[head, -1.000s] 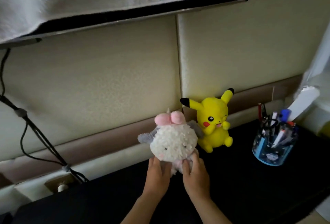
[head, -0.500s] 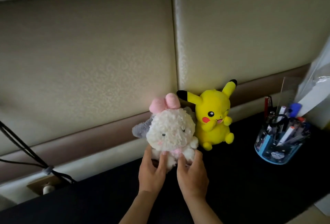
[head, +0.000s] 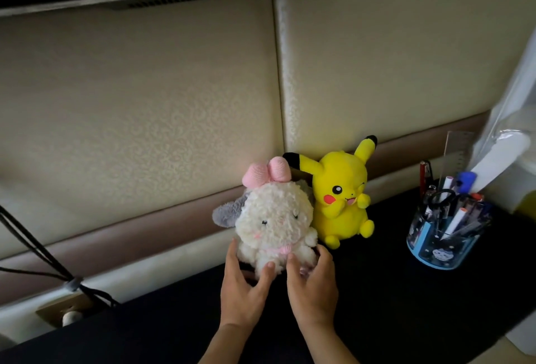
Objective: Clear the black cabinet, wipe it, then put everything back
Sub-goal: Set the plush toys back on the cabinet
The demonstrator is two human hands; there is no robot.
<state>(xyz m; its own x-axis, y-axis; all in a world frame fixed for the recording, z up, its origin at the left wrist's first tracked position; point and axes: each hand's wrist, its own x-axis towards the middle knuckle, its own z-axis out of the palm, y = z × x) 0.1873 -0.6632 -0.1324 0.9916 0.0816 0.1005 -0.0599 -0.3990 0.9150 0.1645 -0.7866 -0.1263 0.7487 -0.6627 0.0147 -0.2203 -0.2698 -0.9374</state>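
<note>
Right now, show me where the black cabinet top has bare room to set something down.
Widest bare stretch: the cabinet top from the cables to the left hand. A narrower gap lies between the yellow plush and the pen holder. Crowded: the middle, where that hand and the right hand hold the white plush beside the yellow one.

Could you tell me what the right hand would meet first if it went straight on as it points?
The white plush: the right hand holds its base and points into it. Beyond it probably comes the padded wall, though depth is unclear.
</note>
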